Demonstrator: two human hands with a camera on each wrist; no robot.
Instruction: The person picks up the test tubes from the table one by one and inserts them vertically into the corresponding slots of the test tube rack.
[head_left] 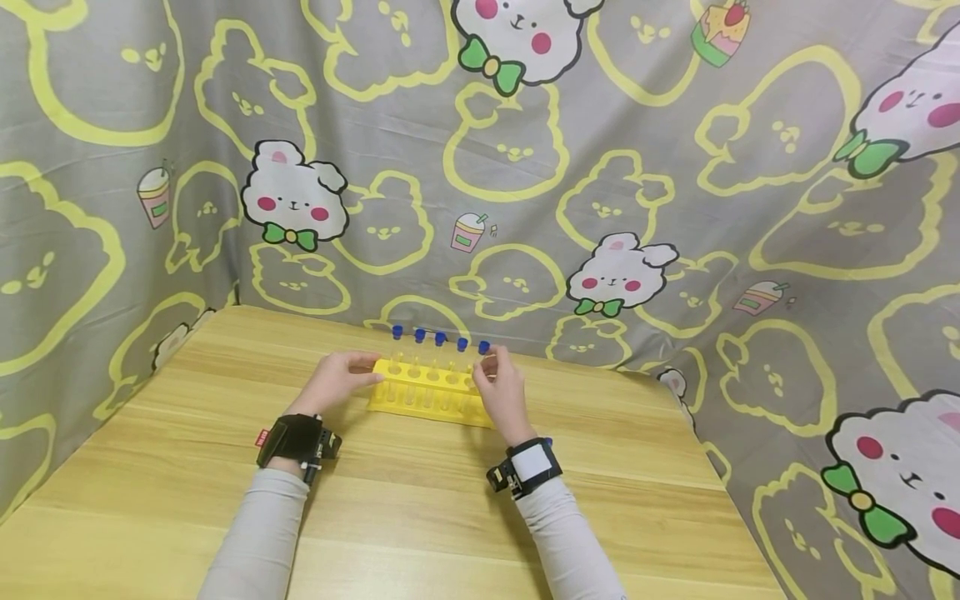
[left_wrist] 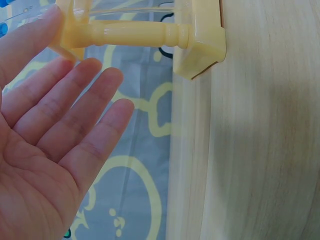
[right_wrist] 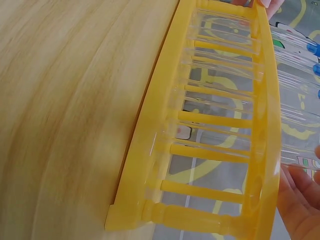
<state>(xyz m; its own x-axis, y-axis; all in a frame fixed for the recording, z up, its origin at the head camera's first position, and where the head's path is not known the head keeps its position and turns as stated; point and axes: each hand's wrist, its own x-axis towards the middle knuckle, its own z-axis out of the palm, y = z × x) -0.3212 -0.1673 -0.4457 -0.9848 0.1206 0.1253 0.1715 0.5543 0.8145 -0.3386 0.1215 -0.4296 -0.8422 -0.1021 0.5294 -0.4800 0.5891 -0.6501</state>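
A yellow test tube rack [head_left: 423,377] stands on the table, holding a row of several clear test tubes with blue caps [head_left: 440,339]. At its left end, my left hand [head_left: 333,382] grips the top plate between thumb and fingers; the left wrist view shows the other fingers [left_wrist: 100,130] spread loosely below the plate. My right hand [head_left: 504,392] is at the rack's right end, thumb and fingers pinching the rightmost test tube [right_wrist: 295,159] just below its cap [head_left: 484,347]. An end hole [right_wrist: 256,192] shows in the right wrist view without a tube.
The wood-grain table [head_left: 390,517] extends in front of the rack and to both sides. Close behind the rack hangs a grey curtain [head_left: 420,275] with cartoon prints, which also encloses the left and right sides.
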